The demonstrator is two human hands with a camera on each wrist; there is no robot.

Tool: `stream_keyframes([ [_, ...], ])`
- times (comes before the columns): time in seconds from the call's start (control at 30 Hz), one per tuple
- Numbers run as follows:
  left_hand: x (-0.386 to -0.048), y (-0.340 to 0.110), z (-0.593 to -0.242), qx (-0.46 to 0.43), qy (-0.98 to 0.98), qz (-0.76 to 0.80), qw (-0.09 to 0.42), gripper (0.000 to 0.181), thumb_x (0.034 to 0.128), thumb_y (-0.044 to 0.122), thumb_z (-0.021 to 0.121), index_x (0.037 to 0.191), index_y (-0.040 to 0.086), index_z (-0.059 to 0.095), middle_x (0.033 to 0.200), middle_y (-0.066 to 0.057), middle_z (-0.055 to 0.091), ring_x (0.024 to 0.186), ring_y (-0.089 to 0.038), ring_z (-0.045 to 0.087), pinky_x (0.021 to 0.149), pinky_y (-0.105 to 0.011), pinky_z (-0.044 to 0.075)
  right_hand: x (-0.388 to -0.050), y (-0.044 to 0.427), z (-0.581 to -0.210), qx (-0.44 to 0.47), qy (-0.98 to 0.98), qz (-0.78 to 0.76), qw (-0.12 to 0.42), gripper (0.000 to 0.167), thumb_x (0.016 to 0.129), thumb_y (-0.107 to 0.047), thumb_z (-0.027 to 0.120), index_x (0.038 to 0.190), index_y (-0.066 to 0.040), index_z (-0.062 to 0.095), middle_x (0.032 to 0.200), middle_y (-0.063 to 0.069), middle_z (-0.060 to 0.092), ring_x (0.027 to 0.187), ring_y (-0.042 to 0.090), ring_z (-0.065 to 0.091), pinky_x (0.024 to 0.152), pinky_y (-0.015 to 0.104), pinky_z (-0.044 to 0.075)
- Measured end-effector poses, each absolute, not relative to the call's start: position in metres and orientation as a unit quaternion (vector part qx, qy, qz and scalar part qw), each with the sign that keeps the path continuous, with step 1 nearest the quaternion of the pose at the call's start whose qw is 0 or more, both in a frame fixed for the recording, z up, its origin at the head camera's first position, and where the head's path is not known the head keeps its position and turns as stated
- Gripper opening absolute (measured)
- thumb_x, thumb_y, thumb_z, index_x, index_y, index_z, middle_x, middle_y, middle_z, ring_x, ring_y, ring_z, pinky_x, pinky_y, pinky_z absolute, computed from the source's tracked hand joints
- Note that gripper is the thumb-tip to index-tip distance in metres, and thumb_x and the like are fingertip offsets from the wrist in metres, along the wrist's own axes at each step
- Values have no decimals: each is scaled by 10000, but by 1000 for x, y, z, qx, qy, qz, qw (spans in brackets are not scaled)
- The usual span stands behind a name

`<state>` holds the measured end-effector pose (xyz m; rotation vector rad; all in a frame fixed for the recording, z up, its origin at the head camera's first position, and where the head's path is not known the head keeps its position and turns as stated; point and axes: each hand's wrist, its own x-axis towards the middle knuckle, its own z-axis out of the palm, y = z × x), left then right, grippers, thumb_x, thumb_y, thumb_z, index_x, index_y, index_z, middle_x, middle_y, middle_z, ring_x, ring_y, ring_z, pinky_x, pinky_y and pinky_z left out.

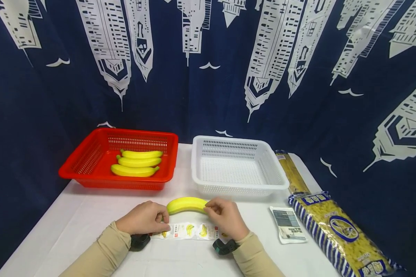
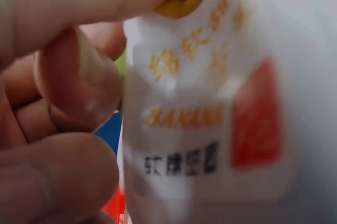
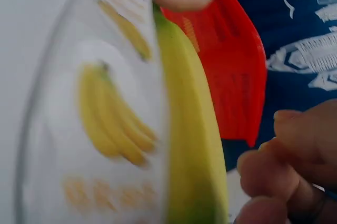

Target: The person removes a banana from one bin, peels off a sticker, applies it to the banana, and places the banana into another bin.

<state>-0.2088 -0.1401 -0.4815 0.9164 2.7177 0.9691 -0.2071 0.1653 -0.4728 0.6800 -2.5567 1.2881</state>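
- Red basket point(image 1: 121, 183): on the white table point(image 1: 180, 261) at back left, against a dark blue curtain point(image 1: 222, 104) printed with white buildings.
- Three bananas point(image 1: 139, 161): inside the red basket, side by side, lying crosswise.
- Left hand point(image 1: 145, 218): pinching the left end of the wrapper between thumb and fingers; just beside the banana's green stem end; dark wristband point(image 1: 140, 242) below a tan sleeve point(image 1: 104, 250).
- Banana point(image 1: 185, 204): lying crosswise between both hands, behind the wrapper and in front of the baskets, arched away from the near edge.
- Wrapper point(image 1: 195, 231): stretching from hand to hand in front of the banana; pale, with banana pictures and red print.
- Right hand point(image 1: 228, 218): fingers bent, fingertips at the banana's right end; cannot tell whether gripping or only near.
- White basket point(image 1: 232, 169): at back, beyond the right hand.
- Packet point(image 1: 289, 226): flat, right of that hand.
- Long pack point(image 1: 292, 173): just beside the white basket.
- Pasta bag point(image 1: 343, 234): far right, blue-and-white striped edge, slanting toward the near corner.
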Motion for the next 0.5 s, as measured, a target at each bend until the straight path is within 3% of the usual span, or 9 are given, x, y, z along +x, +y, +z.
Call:
stream_keyframes([
  [0.17,-207,-135,-482,304,880,357,75,176,874,301,826,800,285,667,536,146,516,451,-13,538,556,-213,470,-198,148,-478,309,-841,434,95,121,917,-121,779,1023,-67,758,797,-45,688,548,-43,454,479,182,439],
  [0.33,-204,-130,-480,324,873,362,55,178,872,323,833,813,288,669,573,164,500,502,26,494,558,-204,451,-191,133,-484,366,-825,425,70,267,927,-125,770,1163,-9,727,1058,97,736,539,-87,376,486,139,394],
  [0.5,-204,-126,-480,328,874,357,30,176,867,332,840,837,282,675,584,181,482,535,45,443,560,-190,417,-188,129,-486,360,-841,400,63,216,899,-89,781,1111,-49,761,1044,41,758,574,-82,371,528,124,390],
])
